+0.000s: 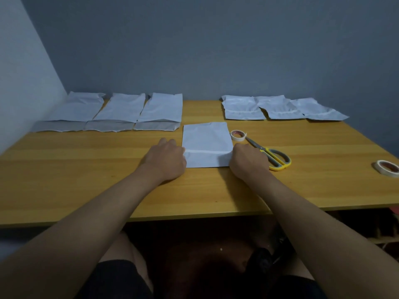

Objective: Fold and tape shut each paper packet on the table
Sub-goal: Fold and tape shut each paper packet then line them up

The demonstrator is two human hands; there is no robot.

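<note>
**Both hands on the packet's near fold**

A white paper packet (206, 145) lies flat on the wooden table (108, 160), straight ahead of the person, with its near end folded up into a flap whose edge runs across between the two hands. The left hand (166, 160) sits at the flap's left corner and the right hand (248, 160) at its right corner; each has its fingers curled down onto the paper's edge, a narrow grip holding the fold, though the fingertips themselves are hidden under the knuckles.

Just beside the packet's far right corner lies a roll of tape (238, 135), touching the blades of yellow-and-grey scissors (273, 157), whose handles rest close to the right hand. A second tape roll (387, 168) sits at the table's right edge. Red print marks both rolls' cores, too small to read.

Along the wall, three long unfolded packets (121, 113) lie at the left and three shorter folded packets (278, 108) overlap at the right.
</note>
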